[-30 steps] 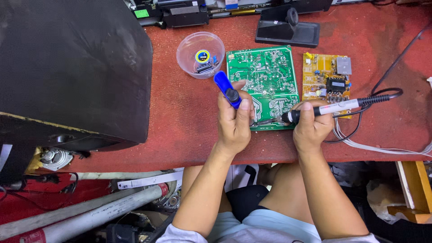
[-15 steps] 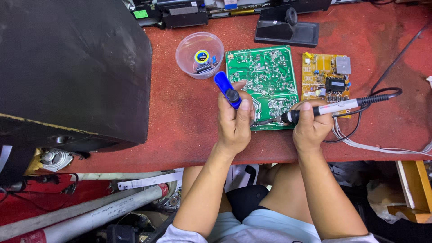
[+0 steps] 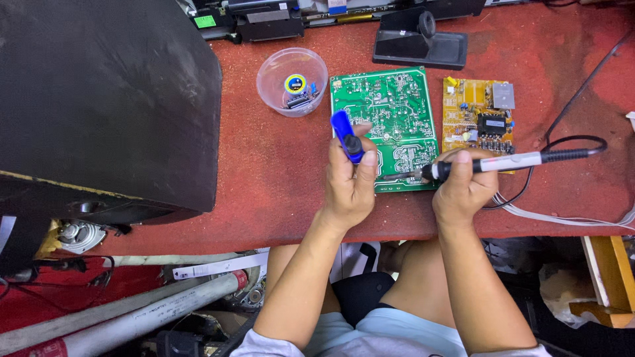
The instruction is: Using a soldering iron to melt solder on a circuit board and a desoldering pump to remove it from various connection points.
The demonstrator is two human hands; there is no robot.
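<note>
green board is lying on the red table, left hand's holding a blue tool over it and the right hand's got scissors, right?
Not quite. In the head view the right hand holds a corded soldering iron, not scissors. The rest stands: the green board lies on the red table, and the left hand holds a blue tool over it.

red bench (image 3: pixel 264 192), grey pipe (image 3: pixel 132 317) below.

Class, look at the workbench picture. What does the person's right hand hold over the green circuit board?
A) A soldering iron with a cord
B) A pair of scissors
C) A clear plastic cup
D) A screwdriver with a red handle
A. The right hand has its grip on a soldering iron whose black cord loops off to the right, its tip at the lower edge of the green circuit board.
</note>
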